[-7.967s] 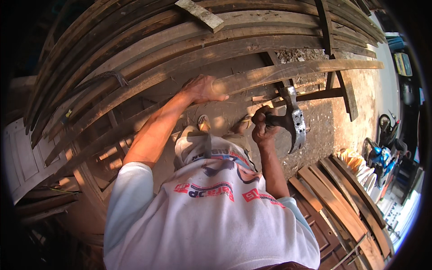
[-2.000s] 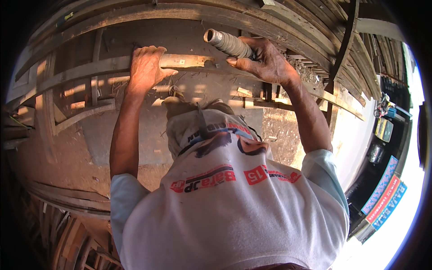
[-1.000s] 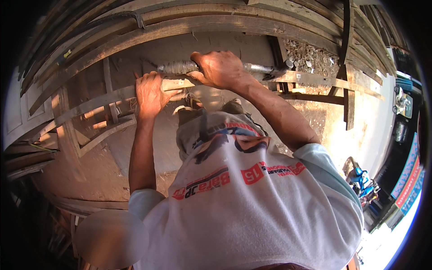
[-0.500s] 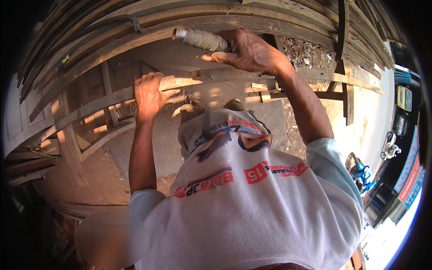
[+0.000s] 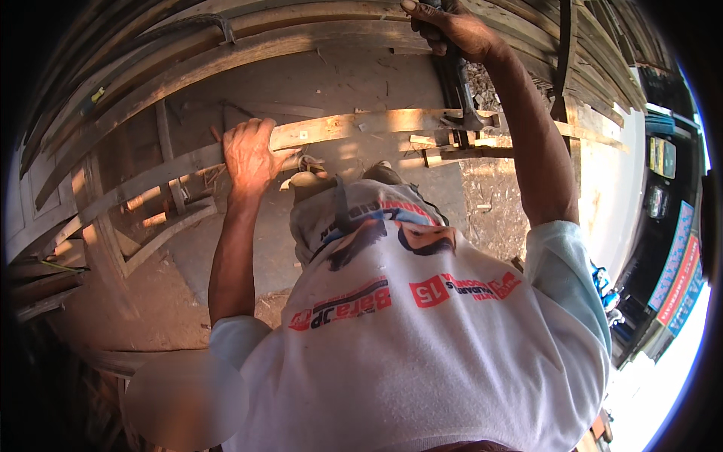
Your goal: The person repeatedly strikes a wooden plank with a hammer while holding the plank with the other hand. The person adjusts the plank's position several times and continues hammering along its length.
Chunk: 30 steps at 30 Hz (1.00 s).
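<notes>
My left hand is wrapped over a long, narrow wooden plank, with the thumb on the near edge. At the top of the view my right hand grips the handle of a hammer. The hammer's dark shaft comes down below the fist, and its head meets the plank well to the right of my left hand. Whether the head holds a nail is too small to tell. The upper end of the handle lies beyond the picture's edge.
Long boards are stacked beyond the plank. A wooden frame stands at the left, and short offcuts lie under the plank near the hammer. My feet are just below the plank. A blurred round patch covers the lower left.
My right hand has moved up and to the right. Its cord-wrapped handle, which pointed left, has swung out of view, and the hammer head now shows at the plank. My left hand stays put.
</notes>
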Available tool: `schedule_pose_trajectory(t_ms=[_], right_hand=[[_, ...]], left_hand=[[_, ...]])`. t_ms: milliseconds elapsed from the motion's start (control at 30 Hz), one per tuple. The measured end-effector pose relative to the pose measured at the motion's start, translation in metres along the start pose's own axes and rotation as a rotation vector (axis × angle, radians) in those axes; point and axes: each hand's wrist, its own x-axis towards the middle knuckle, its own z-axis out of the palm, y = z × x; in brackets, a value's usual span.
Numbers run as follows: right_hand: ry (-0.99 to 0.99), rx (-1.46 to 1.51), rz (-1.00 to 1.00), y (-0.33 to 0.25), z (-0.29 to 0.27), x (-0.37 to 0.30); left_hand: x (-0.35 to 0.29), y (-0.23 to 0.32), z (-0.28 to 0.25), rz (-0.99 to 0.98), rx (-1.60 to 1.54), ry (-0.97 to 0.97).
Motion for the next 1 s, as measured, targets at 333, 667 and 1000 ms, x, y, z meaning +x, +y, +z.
schedule_pose_trajectory(t_ms=[333, 667, 1000], right_hand=[[0.670, -0.191, -0.063, 0.012, 0.007, -0.014], [1.001, -0.316, -0.166, -0.028, 0.071, -0.072], [1.017, -0.016, -0.251, 0.022, 0.015, -0.081]], left_hand=[[0.018, -0.008, -0.007, 0.072, -0.045, -0.278], [0.038, -0.019, -0.014, 0.101, -0.082, -0.439], [0.035, -0.021, -0.011, 0.140, -0.145, -0.311]])
